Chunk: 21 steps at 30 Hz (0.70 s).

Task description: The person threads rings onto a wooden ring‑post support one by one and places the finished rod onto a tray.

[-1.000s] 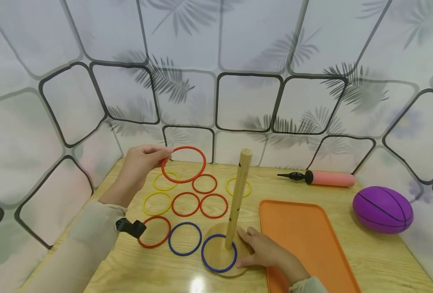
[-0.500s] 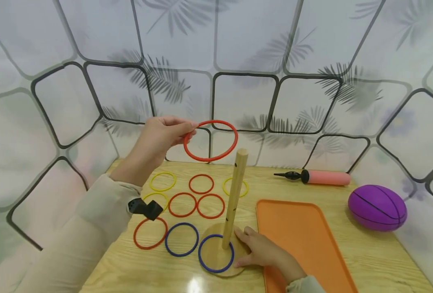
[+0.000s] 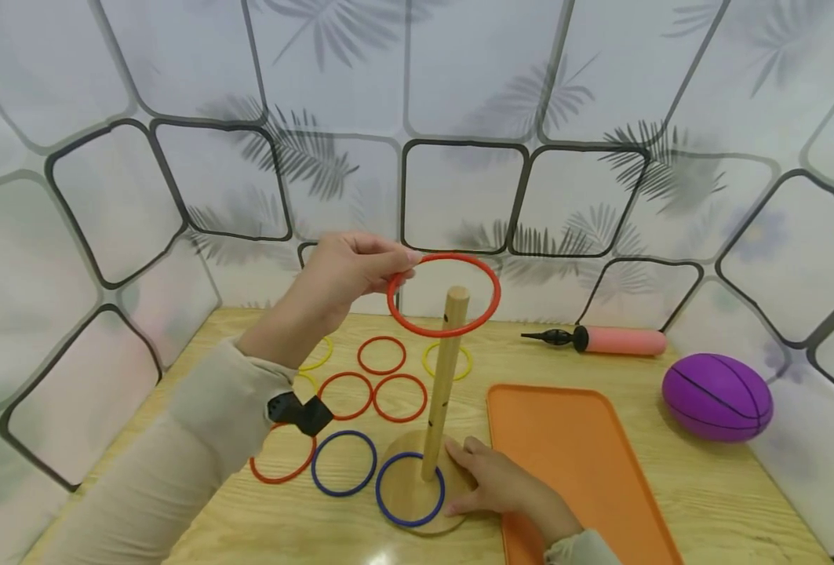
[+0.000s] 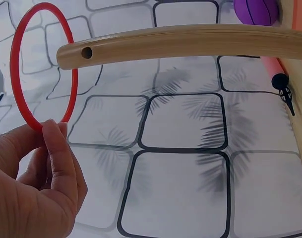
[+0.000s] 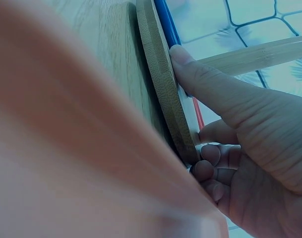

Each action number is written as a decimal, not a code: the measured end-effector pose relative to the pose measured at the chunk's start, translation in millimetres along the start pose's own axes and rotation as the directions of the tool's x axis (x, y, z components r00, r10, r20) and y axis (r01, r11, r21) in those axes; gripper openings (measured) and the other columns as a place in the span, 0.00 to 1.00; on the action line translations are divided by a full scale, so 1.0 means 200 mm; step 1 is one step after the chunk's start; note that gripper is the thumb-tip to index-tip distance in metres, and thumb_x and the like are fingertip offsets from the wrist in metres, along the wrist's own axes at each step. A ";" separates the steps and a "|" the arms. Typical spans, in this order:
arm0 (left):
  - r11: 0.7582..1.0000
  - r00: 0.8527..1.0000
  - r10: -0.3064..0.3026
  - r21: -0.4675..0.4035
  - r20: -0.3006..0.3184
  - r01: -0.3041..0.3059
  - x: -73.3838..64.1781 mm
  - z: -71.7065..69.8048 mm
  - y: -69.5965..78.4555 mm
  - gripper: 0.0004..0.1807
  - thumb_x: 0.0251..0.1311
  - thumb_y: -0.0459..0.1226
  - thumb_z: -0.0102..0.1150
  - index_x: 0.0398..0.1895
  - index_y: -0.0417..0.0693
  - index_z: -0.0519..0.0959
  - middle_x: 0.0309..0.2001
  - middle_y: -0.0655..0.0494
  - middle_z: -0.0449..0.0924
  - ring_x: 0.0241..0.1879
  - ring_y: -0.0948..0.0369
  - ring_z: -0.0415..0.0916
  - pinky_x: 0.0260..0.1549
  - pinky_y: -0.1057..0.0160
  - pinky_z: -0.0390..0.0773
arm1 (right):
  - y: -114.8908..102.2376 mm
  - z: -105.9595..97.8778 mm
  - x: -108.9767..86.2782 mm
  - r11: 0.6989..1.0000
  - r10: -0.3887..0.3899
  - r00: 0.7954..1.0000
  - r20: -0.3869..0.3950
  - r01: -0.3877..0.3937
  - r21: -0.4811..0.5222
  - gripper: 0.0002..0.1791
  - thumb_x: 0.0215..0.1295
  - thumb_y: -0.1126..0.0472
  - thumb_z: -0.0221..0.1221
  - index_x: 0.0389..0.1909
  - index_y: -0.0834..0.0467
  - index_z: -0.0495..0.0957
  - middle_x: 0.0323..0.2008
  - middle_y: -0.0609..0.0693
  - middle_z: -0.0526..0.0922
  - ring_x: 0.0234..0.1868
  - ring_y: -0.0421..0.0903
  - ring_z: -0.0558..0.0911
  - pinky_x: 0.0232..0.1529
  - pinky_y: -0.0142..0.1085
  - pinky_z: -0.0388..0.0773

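In the head view my left hand (image 3: 349, 275) pinches a red ring (image 3: 499, 292) between thumb and fingers. This ring is held level around the top of a wooden pole (image 3: 443, 384); in the left wrist view the pole's tip (image 4: 66, 57) reaches just into the ring. The pole stands upright on a round wooden base (image 3: 406, 482). A blue ring (image 3: 379, 490) lies on the base around the pole's foot. My right hand (image 3: 504, 482) grips the base's right edge, its thumb (image 5: 183, 57) on top near the blue ring and fingers curled at the rim.
Left of the stand lie another blue ring (image 3: 314, 463), several red rings (image 3: 427, 398) and yellow rings (image 3: 471, 362), some partly behind my left arm. An orange tray (image 3: 565, 455) sits right of the base. Beyond are a pink hand pump (image 3: 624, 340) and a purple ball (image 3: 716, 396).
My left hand has lifted the red ring from above the other rings, carried it right, then lowered it around the pole's top. The right hand stays on the base.
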<state>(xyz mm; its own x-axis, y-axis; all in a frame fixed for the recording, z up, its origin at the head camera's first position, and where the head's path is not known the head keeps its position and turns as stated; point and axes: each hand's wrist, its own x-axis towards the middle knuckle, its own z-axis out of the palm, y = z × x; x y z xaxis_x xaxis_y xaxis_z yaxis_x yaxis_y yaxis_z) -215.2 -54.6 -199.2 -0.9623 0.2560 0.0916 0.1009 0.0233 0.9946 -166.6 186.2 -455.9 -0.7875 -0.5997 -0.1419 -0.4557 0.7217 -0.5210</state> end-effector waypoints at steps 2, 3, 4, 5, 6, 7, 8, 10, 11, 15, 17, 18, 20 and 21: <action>1.000 1.000 0.005 -0.003 0.006 -0.005 0.00 0.01 -0.01 0.04 0.57 0.33 0.64 0.32 0.40 0.84 0.28 0.54 0.82 0.29 0.61 0.77 0.36 0.63 0.80 | 0.00 0.00 0.00 1.000 0.000 1.000 -0.003 0.000 -0.002 0.53 0.50 0.38 0.66 0.69 0.66 0.58 0.33 0.44 0.60 0.28 0.37 0.61 0.28 0.28 0.62; 1.000 1.000 0.005 0.001 0.005 -0.005 0.00 0.01 -0.02 0.05 0.57 0.33 0.64 0.32 0.39 0.84 0.27 0.54 0.82 0.29 0.61 0.78 0.36 0.64 0.80 | 0.00 -0.01 0.00 1.000 0.000 1.000 -0.004 0.000 -0.001 0.53 0.50 0.39 0.66 0.69 0.66 0.58 0.33 0.44 0.60 0.28 0.37 0.61 0.28 0.29 0.62; 1.000 1.000 0.004 0.004 0.006 -0.004 0.00 0.01 -0.03 0.05 0.57 0.33 0.64 0.32 0.38 0.84 0.27 0.55 0.82 0.30 0.61 0.78 0.36 0.64 0.80 | 0.00 -0.01 0.00 1.000 -0.001 1.000 -0.006 0.001 -0.004 0.53 0.50 0.39 0.66 0.69 0.66 0.58 0.33 0.44 0.60 0.28 0.37 0.61 0.28 0.28 0.62; 1.000 1.000 -0.001 0.008 0.008 0.001 0.00 0.02 -0.03 0.06 0.57 0.34 0.64 0.33 0.38 0.83 0.27 0.55 0.82 0.30 0.61 0.78 0.36 0.64 0.80 | 0.00 -0.01 0.00 1.000 0.000 1.000 -0.007 0.000 -0.005 0.53 0.50 0.39 0.66 0.69 0.66 0.58 0.33 0.44 0.60 0.28 0.37 0.61 0.28 0.28 0.62; 1.000 1.000 -0.007 0.010 0.011 0.007 0.00 0.02 -0.04 0.07 0.57 0.34 0.64 0.33 0.37 0.83 0.27 0.55 0.82 0.31 0.61 0.78 0.37 0.64 0.80 | 0.00 -0.01 0.00 1.000 0.000 1.000 -0.007 0.000 -0.004 0.53 0.50 0.39 0.66 0.69 0.66 0.58 0.33 0.44 0.60 0.28 0.37 0.60 0.28 0.29 0.62; 1.000 1.000 -0.013 0.013 0.016 0.013 0.00 0.02 -0.05 0.08 0.57 0.34 0.65 0.34 0.37 0.83 0.27 0.55 0.82 0.31 0.60 0.78 0.37 0.63 0.80 | 0.00 -0.01 0.00 1.000 -0.002 1.000 -0.007 0.001 -0.007 0.53 0.50 0.39 0.66 0.69 0.67 0.58 0.33 0.44 0.60 0.28 0.37 0.60 0.28 0.29 0.62; 1.000 1.000 -0.019 0.018 0.015 0.019 0.00 0.02 -0.07 0.08 0.57 0.35 0.65 0.35 0.37 0.83 0.27 0.55 0.82 0.31 0.60 0.78 0.38 0.63 0.80 | 0.00 -0.01 0.00 1.000 -0.002 1.000 -0.007 0.002 -0.007 0.53 0.50 0.39 0.66 0.69 0.67 0.58 0.32 0.44 0.60 0.28 0.37 0.60 0.28 0.29 0.62; 0.999 0.999 -0.038 0.025 0.006 0.038 0.00 0.03 -0.09 0.09 0.57 0.35 0.65 0.36 0.37 0.84 0.27 0.54 0.82 0.30 0.60 0.79 0.38 0.62 0.80 | 0.00 0.00 0.00 1.000 -0.001 1.000 -0.006 0.000 -0.010 0.53 0.50 0.39 0.66 0.69 0.66 0.58 0.32 0.44 0.60 0.28 0.37 0.60 0.28 0.28 0.61; 0.999 0.999 -0.046 0.024 0.003 0.046 0.00 0.03 -0.11 0.09 0.57 0.35 0.65 0.36 0.37 0.84 0.28 0.54 0.83 0.31 0.60 0.79 0.38 0.62 0.80 | 0.00 0.00 0.00 1.000 0.001 1.000 -0.005 -0.001 -0.012 0.53 0.50 0.39 0.66 0.69 0.66 0.58 0.32 0.44 0.60 0.28 0.37 0.60 0.28 0.28 0.61; 0.997 0.998 -0.070 0.031 -0.005 0.070 0.00 0.04 -0.18 0.08 0.57 0.35 0.65 0.36 0.38 0.84 0.30 0.52 0.83 0.31 0.61 0.80 0.38 0.63 0.80 | 0.01 0.01 0.00 1.000 0.002 1.000 -0.003 -0.002 -0.006 0.53 0.50 0.38 0.66 0.69 0.66 0.57 0.32 0.44 0.60 0.27 0.37 0.60 0.27 0.28 0.61; 0.996 0.997 -0.077 0.037 0.002 0.077 -0.01 0.04 -0.22 0.08 0.58 0.35 0.64 0.37 0.38 0.84 0.31 0.52 0.83 0.32 0.61 0.80 0.38 0.63 0.80 | 0.01 0.01 0.00 1.000 -0.001 1.000 -0.003 0.001 -0.001 0.53 0.50 0.38 0.66 0.69 0.65 0.57 0.32 0.44 0.60 0.27 0.37 0.60 0.27 0.28 0.61; 0.996 0.997 -0.083 0.041 0.003 0.083 -0.01 0.04 -0.25 0.08 0.58 0.35 0.64 0.37 0.38 0.84 0.31 0.52 0.83 0.32 0.60 0.80 0.38 0.63 0.80 | 0.01 0.01 0.00 1.000 -0.003 1.000 -0.004 0.003 0.001 0.53 0.50 0.38 0.66 0.69 0.66 0.57 0.33 0.44 0.60 0.28 0.37 0.60 0.28 0.28 0.62; 0.994 0.995 -0.096 0.043 0.006 0.096 -0.02 0.04 -0.30 0.08 0.58 0.35 0.64 0.37 0.38 0.84 0.30 0.53 0.82 0.32 0.61 0.79 0.38 0.63 0.80 | 0.00 0.01 0.00 1.000 -0.009 1.000 -0.009 0.009 0.002 0.53 0.50 0.39 0.66 0.69 0.66 0.57 0.33 0.44 0.60 0.28 0.37 0.60 0.28 0.28 0.62; 0.994 0.995 -0.105 0.044 0.004 0.104 -0.02 0.04 -0.33 0.08 0.58 0.35 0.64 0.37 0.38 0.84 0.29 0.54 0.82 0.31 0.61 0.79 0.38 0.63 0.80 | 0.00 0.00 0.00 1.000 -0.015 1.000 -0.012 0.015 0.001 0.53 0.50 0.39 0.66 0.69 0.66 0.57 0.33 0.44 0.59 0.28 0.37 0.60 0.28 0.28 0.62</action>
<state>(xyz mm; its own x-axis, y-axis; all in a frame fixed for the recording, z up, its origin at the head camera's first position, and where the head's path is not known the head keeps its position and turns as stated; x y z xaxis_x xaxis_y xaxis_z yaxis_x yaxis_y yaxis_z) -215.4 -49.0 -266.3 -0.9665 0.2562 -0.0131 0.0109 0.0920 0.9957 -166.2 186.6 -457.0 -0.7854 -0.6065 -0.1237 -0.4675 0.7121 -0.5237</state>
